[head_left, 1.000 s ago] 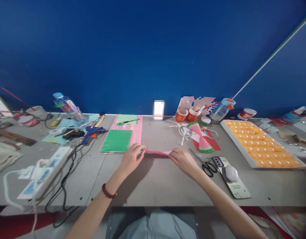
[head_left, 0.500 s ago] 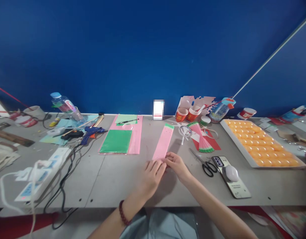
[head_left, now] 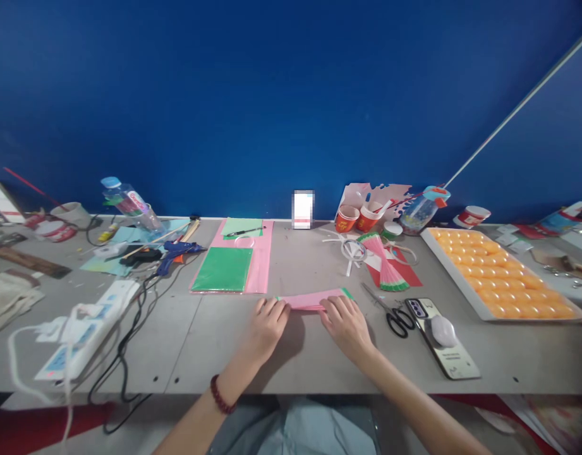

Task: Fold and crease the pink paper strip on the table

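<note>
A pink paper strip (head_left: 307,300) with green ends lies crosswise between my hands, its near edge in narrow folds. My left hand (head_left: 268,325) grips its left end, and a bracelet circles that wrist. Closed over the right end is my right hand (head_left: 346,323); a green tip sticks out past the fingers. Both thumbs are mostly hidden. Beyond my right hand, a pleated pink and green paper fan (head_left: 384,262), pinched at its middle, rests on red paper (head_left: 412,268). Black-handled scissors (head_left: 399,321) lie right of my right hand.
Left are green paper (head_left: 223,270) on a pink sheet, a glue gun (head_left: 177,253), and a power strip (head_left: 89,338) with cables. Right are a phone (head_left: 454,360) with a white case on it and a tray (head_left: 471,297) of orange balls. Red paper cups (head_left: 347,219) stand behind.
The pink strip has turned from lengthwise to crosswise. My hands have moved apart, from together at its near end to one at each end.
</note>
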`<state>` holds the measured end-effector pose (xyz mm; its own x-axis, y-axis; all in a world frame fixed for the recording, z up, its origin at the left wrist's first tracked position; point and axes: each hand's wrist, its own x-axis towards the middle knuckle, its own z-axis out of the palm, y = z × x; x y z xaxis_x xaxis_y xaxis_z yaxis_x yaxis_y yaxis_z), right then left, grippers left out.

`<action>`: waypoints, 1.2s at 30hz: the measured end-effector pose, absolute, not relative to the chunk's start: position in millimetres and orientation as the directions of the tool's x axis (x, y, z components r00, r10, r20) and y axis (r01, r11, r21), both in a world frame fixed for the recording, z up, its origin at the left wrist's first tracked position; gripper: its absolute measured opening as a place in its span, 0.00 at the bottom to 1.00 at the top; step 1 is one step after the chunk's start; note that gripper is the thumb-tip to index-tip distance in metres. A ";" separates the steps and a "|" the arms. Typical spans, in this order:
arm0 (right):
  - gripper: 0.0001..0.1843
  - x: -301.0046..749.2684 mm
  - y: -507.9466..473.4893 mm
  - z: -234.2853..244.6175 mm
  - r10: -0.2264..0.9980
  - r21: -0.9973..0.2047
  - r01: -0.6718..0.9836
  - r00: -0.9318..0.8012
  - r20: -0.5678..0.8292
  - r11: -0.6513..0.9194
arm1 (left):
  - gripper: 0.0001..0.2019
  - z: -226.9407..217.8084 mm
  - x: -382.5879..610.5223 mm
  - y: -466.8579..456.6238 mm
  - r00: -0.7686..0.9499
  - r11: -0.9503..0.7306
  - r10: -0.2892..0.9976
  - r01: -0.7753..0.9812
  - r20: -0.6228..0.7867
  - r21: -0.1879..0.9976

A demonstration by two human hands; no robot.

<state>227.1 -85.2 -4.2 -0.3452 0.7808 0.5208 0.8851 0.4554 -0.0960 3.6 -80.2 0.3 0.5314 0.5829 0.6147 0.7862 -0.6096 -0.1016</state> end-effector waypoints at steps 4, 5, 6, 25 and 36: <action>0.16 238.0 -81.2 -1.6 0.793 -0.029 0.879 -0.413 0.448 0.475 | 0.10 -1.2 -1.5 -78.4 0.528 -0.604 0.630 0.794 0.570 -0.069; 0.16 241.0 -79.9 -1.7 0.800 -0.043 0.877 -0.416 0.431 0.479 | 0.10 -0.5 -2.2 -77.8 0.523 -0.601 0.634 0.797 0.569 -0.061; 0.16 244.2 -78.6 -1.9 0.807 -0.054 0.876 -0.415 0.419 0.479 | 0.10 0.5 -2.8 -77.0 0.517 -0.601 0.637 0.798 0.572 -0.052; 0.09 286.5 -58.5 -3.5 0.693 -0.039 0.793 -0.507 0.513 0.608 | 0.08 5.0 -16.3 -56.4 0.563 -0.606 0.644 0.789 0.517 -0.103; 0.10 289.3 -45.4 -20.1 0.687 -0.043 0.759 -0.561 0.463 0.649 | 0.09 -18.6 -15.7 -49.1 0.617 -0.626 0.691 0.771 0.376 -0.115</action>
